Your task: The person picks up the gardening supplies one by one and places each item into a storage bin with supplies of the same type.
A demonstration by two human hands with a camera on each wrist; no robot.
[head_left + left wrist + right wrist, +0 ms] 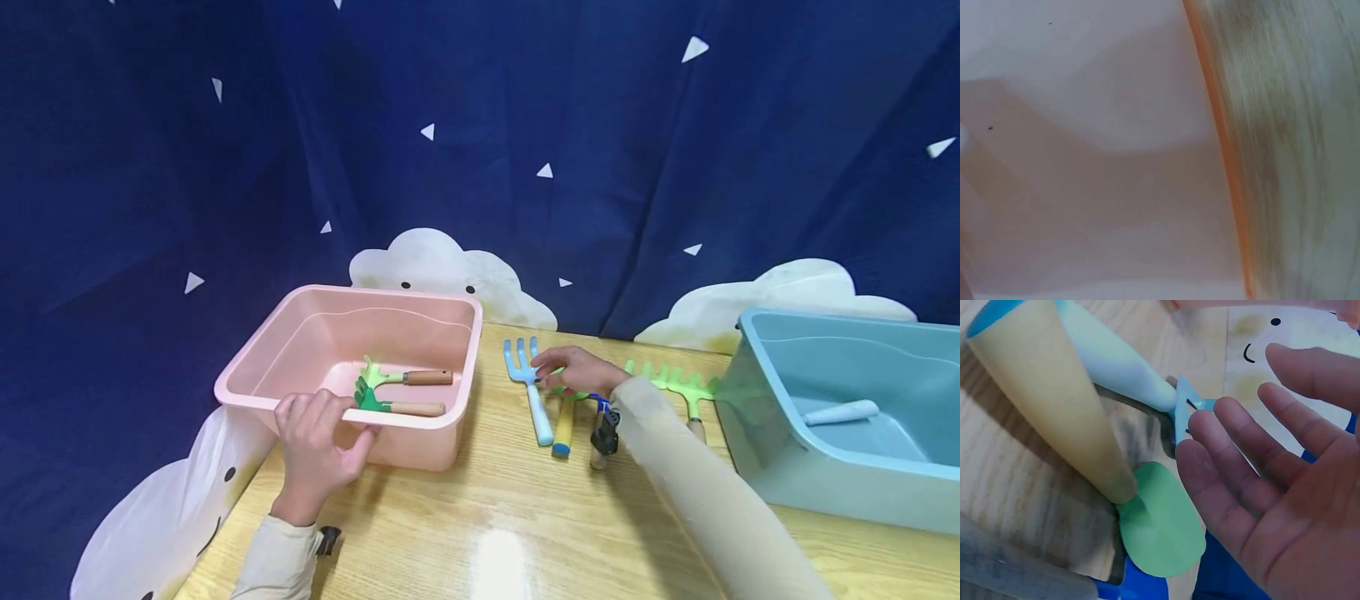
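Note:
With its fingers over the near rim and its thumb outside, my left hand [318, 437] grips the pink bin [427, 446]. Inside the bin lie a light green rake [427, 377] and a dark green rake [416, 408], both with wooden handles. My right hand [577, 369] holds nothing; its fingers are loosely bent beside the light blue hand fork [538, 412]. Under that hand is a yellow-handled tool [563, 427] with a rounded green blade [1163, 528]. A blue tool with a wooden handle [1022, 565] lies nearby, partly hidden.
A blue bin [817, 492] stands at the right, with a pale blue handle [842, 412] inside. Beside its left wall lies a light green rake [693, 392], partly behind the right sleeve [705, 483]. A dark blue curtain [480, 167] with clouds hangs behind the wooden table [450, 517].

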